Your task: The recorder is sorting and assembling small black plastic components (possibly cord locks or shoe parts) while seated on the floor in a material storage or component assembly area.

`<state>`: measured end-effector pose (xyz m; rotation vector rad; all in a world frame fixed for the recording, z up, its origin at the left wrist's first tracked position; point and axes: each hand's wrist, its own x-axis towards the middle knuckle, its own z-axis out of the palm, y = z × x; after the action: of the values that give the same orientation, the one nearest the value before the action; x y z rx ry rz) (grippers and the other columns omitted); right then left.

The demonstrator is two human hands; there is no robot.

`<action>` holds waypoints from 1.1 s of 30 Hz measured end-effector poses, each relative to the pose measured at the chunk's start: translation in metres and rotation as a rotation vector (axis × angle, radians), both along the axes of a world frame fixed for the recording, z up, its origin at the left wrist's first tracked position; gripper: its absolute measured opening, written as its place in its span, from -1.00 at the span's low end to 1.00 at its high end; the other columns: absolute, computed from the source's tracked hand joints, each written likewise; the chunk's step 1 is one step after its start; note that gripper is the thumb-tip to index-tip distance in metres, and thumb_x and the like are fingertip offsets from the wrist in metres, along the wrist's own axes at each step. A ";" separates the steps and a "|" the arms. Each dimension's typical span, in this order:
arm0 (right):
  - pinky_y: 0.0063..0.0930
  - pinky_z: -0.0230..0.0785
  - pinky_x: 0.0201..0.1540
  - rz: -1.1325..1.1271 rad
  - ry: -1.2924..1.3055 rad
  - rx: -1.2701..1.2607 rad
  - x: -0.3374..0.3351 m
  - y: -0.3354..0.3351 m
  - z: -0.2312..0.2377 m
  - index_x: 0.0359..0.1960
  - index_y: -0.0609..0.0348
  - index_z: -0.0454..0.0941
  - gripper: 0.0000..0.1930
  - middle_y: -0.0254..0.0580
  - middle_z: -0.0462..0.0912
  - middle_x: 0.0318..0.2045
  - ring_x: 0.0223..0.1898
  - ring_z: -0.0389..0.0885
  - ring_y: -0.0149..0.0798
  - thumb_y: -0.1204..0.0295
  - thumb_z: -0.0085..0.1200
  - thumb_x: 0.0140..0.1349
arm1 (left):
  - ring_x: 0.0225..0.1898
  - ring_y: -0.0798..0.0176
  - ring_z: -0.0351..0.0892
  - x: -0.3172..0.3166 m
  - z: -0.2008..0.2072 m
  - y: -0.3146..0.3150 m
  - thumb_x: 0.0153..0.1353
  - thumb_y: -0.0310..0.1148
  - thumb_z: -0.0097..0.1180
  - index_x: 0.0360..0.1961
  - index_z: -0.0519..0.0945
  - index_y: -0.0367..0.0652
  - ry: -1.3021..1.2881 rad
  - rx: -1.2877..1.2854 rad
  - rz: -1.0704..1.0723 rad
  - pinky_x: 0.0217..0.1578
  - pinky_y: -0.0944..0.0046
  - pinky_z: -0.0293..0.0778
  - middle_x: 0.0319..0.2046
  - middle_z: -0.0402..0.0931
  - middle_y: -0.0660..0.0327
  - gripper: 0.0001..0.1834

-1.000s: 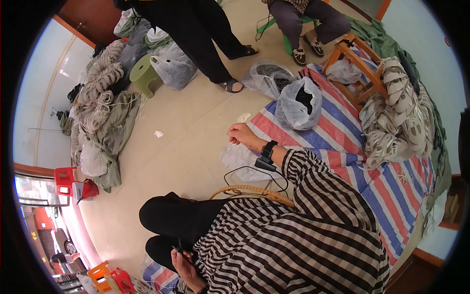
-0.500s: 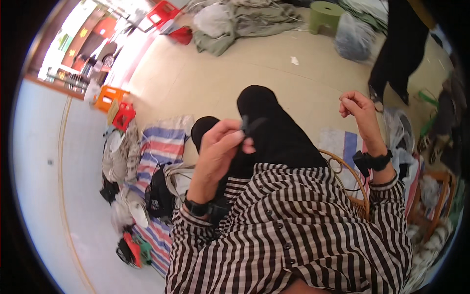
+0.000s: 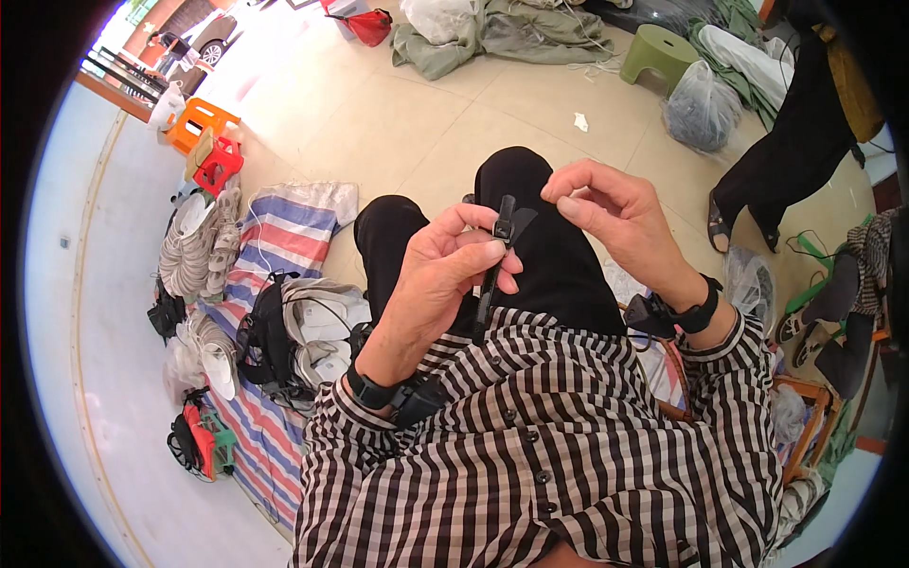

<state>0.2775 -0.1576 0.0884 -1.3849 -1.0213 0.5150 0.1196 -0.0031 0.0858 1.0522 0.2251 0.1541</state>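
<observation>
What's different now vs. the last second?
The camera view has swung left. The right hand, earlier reaching out to the right, has come in close beside the left hand, which has lifted from the thigh. No release visible.

Unchanged: the left hand holds something dark, now clearly a slim black strap with a buckle; the green plastic stool stands on the floor.

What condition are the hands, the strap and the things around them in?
Left hand: pinching the black strap.
Right hand: raised, fingers curled, no object visible in it.
Black strap: gripped partway along its length.
Green stool: upright on the floor.
Plastic bag by the green stool: filled.
Striped sheet: spread on the floor.
</observation>
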 end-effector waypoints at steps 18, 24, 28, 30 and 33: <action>-0.71 0.34 -0.30 0.244 0.257 -0.061 -0.013 0.008 -0.003 -0.27 0.28 0.54 -0.87 -0.43 0.56 -0.46 -0.40 0.47 -0.62 0.48 0.05 0.20 | -0.48 0.17 0.58 0.007 -0.007 -0.014 0.18 -0.49 0.08 -0.04 0.33 -0.23 -0.123 -0.260 -0.097 -0.41 0.32 0.55 -0.40 0.54 -0.06 -0.67; -0.71 0.34 -0.29 0.262 0.276 -0.048 -0.012 0.008 -0.007 -0.27 0.30 0.54 -0.86 -0.41 0.57 -0.45 -0.38 0.47 -0.62 0.48 0.03 0.20 | -0.50 0.19 0.58 0.008 -0.008 -0.013 0.18 -0.47 0.07 -0.05 0.33 -0.22 -0.122 -0.236 -0.101 -0.43 0.30 0.56 -0.41 0.54 -0.04 -0.68; -0.71 0.34 -0.29 0.263 0.251 -0.060 -0.011 0.007 -0.008 -0.27 0.29 0.54 -0.86 -0.39 0.57 -0.43 -0.38 0.47 -0.61 0.48 0.03 0.20 | -0.48 0.17 0.58 0.007 -0.010 -0.012 0.17 -0.48 0.09 -0.05 0.34 -0.23 -0.105 -0.159 -0.089 -0.42 0.31 0.55 -0.38 0.54 -0.08 -0.68; -0.70 0.35 -0.28 0.257 0.202 -0.062 -0.012 0.007 -0.005 -0.25 0.30 0.52 -0.85 -0.38 0.57 -0.41 -0.37 0.49 -0.59 0.47 0.02 0.21 | -0.47 0.18 0.59 0.006 -0.011 -0.012 0.18 -0.48 0.08 -0.05 0.34 -0.23 -0.120 -0.198 -0.081 -0.42 0.32 0.56 -0.38 0.54 -0.08 -0.68; -0.67 0.38 -0.28 0.301 0.359 -0.059 -0.013 0.010 -0.007 -0.22 0.29 0.51 -0.83 -0.37 0.57 -0.41 -0.38 0.50 -0.56 0.46 0.00 0.22 | -0.47 0.18 0.58 0.004 -0.013 -0.012 0.18 -0.48 0.07 -0.05 0.35 -0.23 -0.155 -0.240 -0.074 -0.41 0.33 0.56 -0.37 0.54 -0.08 -0.69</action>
<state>0.2642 -0.1473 0.0813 -1.1393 -0.9258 0.9863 0.1239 -0.0150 0.0725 0.8045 0.0621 0.1373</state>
